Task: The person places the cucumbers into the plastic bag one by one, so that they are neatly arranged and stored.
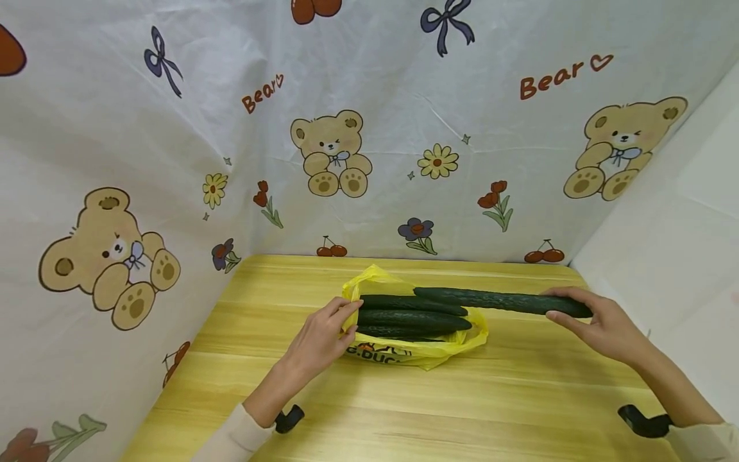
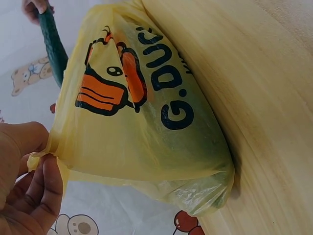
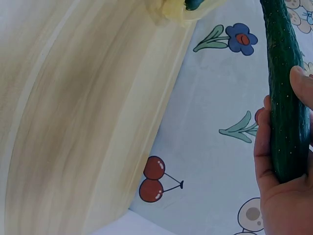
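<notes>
A yellow plastic bag [image 1: 427, 358] printed with a duck and dark letters lies on the table, its mouth spread open. Several dark green cucumbers [image 1: 412, 319] lie side by side in it. My left hand [image 1: 323, 333] pinches the bag's left rim between thumb and fingers, as the left wrist view also shows. My right hand [image 1: 600, 324] grips one long cucumber [image 1: 502, 301] by its right end. That cucumber is held nearly level, its far tip over the bag's opening near the others. In the right wrist view the thumb and fingers wrap around the cucumber [image 3: 286, 98].
The wood-grain table [image 1: 462, 410] runs back to a white cloth [image 1: 398, 83] printed with bears, flowers and cherries. The same cloth covers the left side. A plain white wall [image 1: 681, 244] stands at the right. Dark straps [image 1: 643, 422] sit by the wrists.
</notes>
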A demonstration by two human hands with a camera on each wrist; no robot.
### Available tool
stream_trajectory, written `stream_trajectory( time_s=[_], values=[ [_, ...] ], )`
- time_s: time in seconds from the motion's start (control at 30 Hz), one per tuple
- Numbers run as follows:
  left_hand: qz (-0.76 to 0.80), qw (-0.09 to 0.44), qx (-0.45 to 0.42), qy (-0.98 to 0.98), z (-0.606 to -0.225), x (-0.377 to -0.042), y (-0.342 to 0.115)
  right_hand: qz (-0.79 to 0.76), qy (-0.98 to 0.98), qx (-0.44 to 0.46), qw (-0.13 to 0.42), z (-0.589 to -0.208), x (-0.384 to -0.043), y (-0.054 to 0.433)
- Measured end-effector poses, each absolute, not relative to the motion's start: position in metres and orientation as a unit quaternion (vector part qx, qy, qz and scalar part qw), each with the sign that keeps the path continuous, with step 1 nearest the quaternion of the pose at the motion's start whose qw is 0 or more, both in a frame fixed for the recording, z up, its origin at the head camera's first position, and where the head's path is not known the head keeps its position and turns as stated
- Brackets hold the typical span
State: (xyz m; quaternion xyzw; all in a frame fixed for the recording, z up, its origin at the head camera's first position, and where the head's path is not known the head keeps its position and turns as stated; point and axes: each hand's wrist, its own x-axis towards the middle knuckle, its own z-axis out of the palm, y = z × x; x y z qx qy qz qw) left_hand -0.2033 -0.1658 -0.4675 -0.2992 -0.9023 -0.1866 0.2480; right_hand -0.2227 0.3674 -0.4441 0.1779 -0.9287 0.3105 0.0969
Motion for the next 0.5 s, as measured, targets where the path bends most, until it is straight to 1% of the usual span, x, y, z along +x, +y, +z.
stream_trajectory(
  time_s=[0.2, 0.5],
  values=[
    [-0.197, 0.243, -0.295, -0.903, -0.467, -0.203, -0.166, 0.331, -0.918, 0.202, 0.084, -0.446, -0.223, 0.354],
    [-0.207, 0.253, -0.306, -0.894, -0.469, -0.203, -0.166, 0.322, -0.910, 0.248, 0.080, -0.450, -0.228, 0.315]
  ],
)
